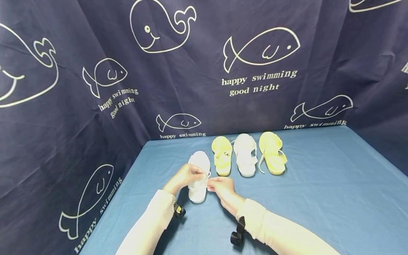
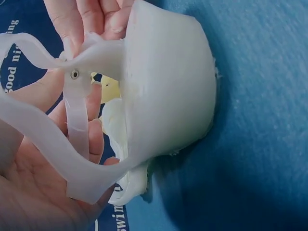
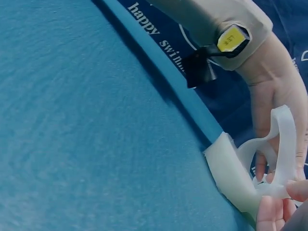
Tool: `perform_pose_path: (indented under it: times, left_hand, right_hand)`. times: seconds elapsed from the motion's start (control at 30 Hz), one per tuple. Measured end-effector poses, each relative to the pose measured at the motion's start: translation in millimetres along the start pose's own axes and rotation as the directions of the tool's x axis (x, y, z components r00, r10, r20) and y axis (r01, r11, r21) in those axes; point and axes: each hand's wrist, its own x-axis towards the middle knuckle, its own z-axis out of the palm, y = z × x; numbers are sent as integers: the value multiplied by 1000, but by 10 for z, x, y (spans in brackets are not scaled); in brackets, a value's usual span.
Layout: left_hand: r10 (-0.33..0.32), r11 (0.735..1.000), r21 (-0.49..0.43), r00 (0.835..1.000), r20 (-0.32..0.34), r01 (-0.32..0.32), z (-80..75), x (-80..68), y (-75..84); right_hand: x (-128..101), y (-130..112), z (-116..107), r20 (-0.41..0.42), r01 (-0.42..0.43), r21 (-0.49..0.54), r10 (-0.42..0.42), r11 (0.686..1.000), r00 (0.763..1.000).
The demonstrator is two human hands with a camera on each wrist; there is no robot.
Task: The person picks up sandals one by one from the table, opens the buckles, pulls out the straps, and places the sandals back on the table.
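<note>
White sandals (image 1: 199,177): two. Yellow sandals (image 1: 222,156): two.

A table (image 1: 318,198) covered in a blue cloth carries four sandals. Three lie side by side near the far edge: a yellow sandal (image 1: 222,156), a white sandal (image 1: 244,154) just right of it, and a second yellow sandal (image 1: 272,157) farthest right. Another white sandal (image 1: 198,189) lies nearer and to the left, apart from the row.

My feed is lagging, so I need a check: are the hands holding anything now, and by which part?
Both hands, left hand and right hand, pinch the thin straps of the white rubbery sandal; its sole rests on the blue tablecloth.
</note>
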Motion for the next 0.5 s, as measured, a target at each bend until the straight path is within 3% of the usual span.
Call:
perform_pose_path:
  times: [0.27,0.5]
  left_hand:
    - [-53,998,-26,999,-2,53,-20,-5,-4]
    - [-77,997,-32,996,-43,75,8,-22,-49]
  right_hand:
    - [33,-36,14,-4,-17,39,17,999,1000]
    - [3,3,10,22,-16,27,15,1000,1000]
